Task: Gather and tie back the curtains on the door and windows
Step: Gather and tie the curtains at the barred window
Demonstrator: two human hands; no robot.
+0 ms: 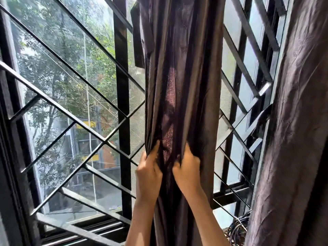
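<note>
Just right of the post [122, 103], the curtain [182, 86] hung bunched. Your left hand [149, 173] had its fingers [154, 150] curled into the left folds, and your right hand [188, 171] clutched the middle pleats. The loose right edge probably wanted sweeping in before you squeezed and tied.

Left grip [149, 172], right grip [188, 170]: bare, slim fingers. Left forearm [141, 219], right forearm [207, 219]: bare, slender, down to frame edge.

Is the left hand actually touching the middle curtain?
Touching. The head view shows the left hand gripping the folds at the left edge of the middle curtain, with fabric bunched in its fingers and no gap.
</note>
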